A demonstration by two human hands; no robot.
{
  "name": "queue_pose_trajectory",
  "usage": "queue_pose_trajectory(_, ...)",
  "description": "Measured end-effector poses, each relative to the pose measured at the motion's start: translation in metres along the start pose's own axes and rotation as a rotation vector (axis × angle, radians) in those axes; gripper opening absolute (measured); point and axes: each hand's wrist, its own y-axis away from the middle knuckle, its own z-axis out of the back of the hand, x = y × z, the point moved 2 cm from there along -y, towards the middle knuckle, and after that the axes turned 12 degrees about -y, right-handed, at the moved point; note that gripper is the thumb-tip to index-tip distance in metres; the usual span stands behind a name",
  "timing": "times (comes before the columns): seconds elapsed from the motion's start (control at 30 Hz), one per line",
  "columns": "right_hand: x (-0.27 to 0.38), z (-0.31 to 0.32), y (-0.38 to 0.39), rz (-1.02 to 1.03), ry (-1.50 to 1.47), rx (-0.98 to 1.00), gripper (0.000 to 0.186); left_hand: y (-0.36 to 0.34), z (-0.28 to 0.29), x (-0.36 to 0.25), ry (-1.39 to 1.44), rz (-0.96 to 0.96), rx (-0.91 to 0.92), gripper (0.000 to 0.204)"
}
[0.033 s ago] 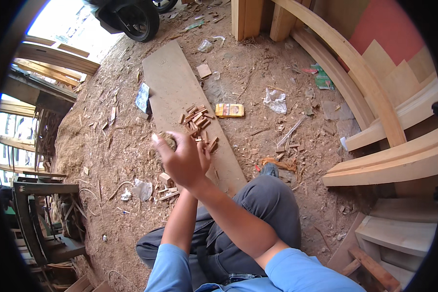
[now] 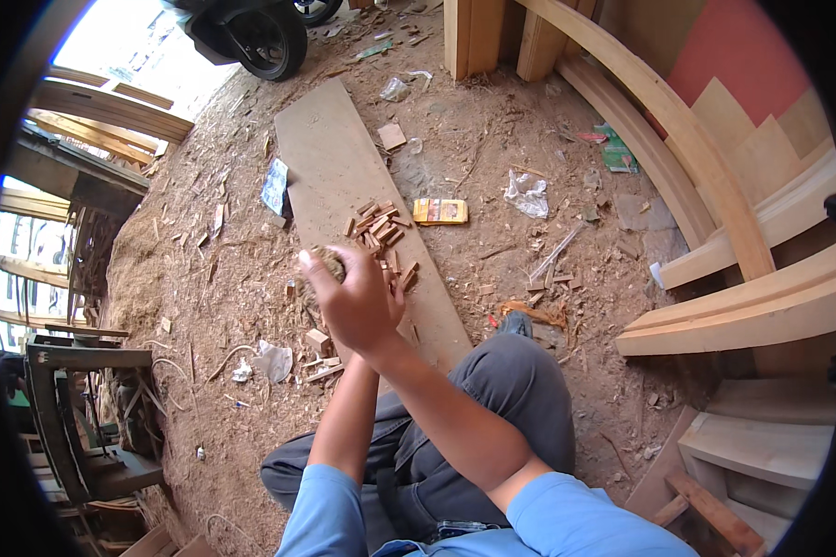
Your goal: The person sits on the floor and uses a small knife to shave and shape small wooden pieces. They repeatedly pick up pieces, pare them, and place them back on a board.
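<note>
Sawdust-strewn ground [image 2: 186,288] fills the work area I watch remotely through the head camera. At far left stands a dark frame [image 2: 51,408]; farther right, a crumpled pale scrap [image 2: 274,360] lies near a few small wood offcuts [image 2: 319,342].

Next comes a rough, tan-brown lump [image 2: 331,264], rounded and mottled, seen against the left side of a long plank [image 2: 325,139]. My view shows the right hand [image 2: 355,302] closed around it, thumb on the left; the fingers cover so much that I cannot tell its long axis or where it points.

Beyond, short, squared, reddish-brown blocks [image 2: 378,226] lie heaped on the plank, their long axes at mixed angles, many slanting up to the right. The left hand [image 2: 395,302] is mostly hidden behind the right; I cannot tell its grip. Just right of the plank sits a yellow packet [image 2: 439,212]; curved timbers [image 2: 734,302] line the far right.
</note>
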Motion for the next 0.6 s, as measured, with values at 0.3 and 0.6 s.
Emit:
queue_pose_trajectory(0.3, -0.006, 0.004, -0.008, 0.061, 0.033, -0.051, 0.043, -0.025, -0.013, -0.014, -0.109, -0.058, 0.095, 0.021)
queue_pose_trajectory(0.6, 0.005, 0.022, -0.019, -0.106, -0.053, -0.122, 0.031, -0.015, 0.011, 0.012, 0.271, 0.145, -0.066, 0.019)
